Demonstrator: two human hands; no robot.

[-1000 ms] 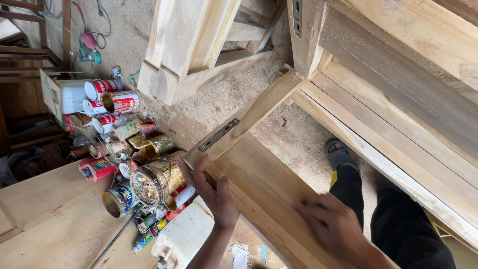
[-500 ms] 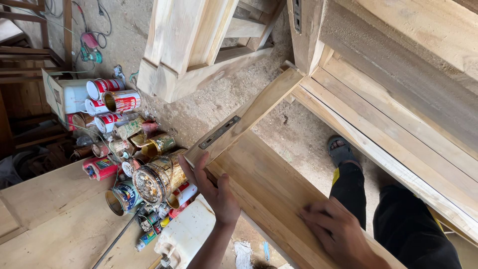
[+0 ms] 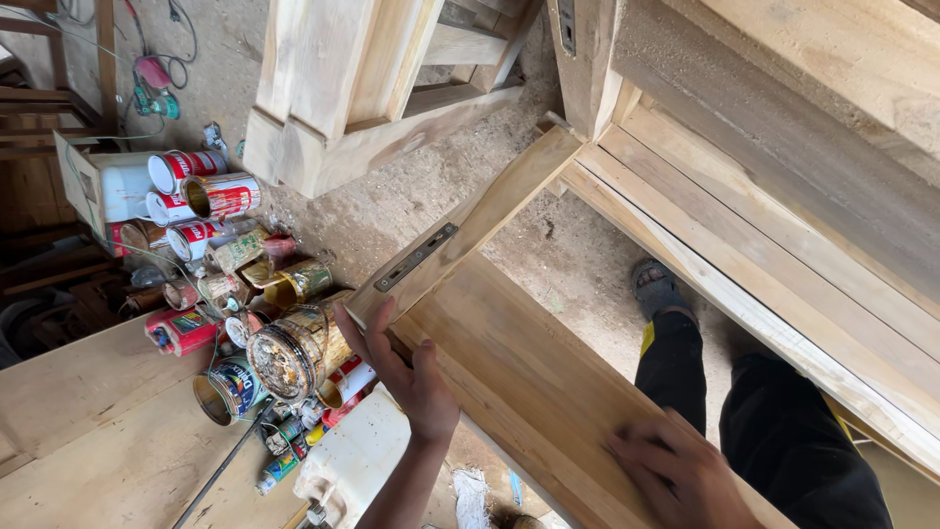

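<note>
A pale wooden door panel (image 3: pixel 529 362) runs from the lower right up to the top middle, with a dark metal hinge plate (image 3: pixel 415 258) set in its edge. My left hand (image 3: pixel 401 372) grips the panel's left edge just below the hinge, fingers wrapped over the wood. My right hand (image 3: pixel 681 475) lies flat on the panel's face at the lower right, blurred by motion. My dark trouser leg and sandalled foot (image 3: pixel 658 289) stand on the dusty floor beside the panel.
Several paint tins (image 3: pixel 220 196) and bottles lie in a heap left of the panel, with a white canister (image 3: pixel 357 456) below them. A wooden frame (image 3: pixel 333 98) stands at the top. Long planks (image 3: pixel 783 245) fill the right side. A wooden board (image 3: pixel 88 431) covers the lower left.
The view has shifted slightly. My right hand has slid a little along the panel's face. My left hand keeps its grip on the edge.
</note>
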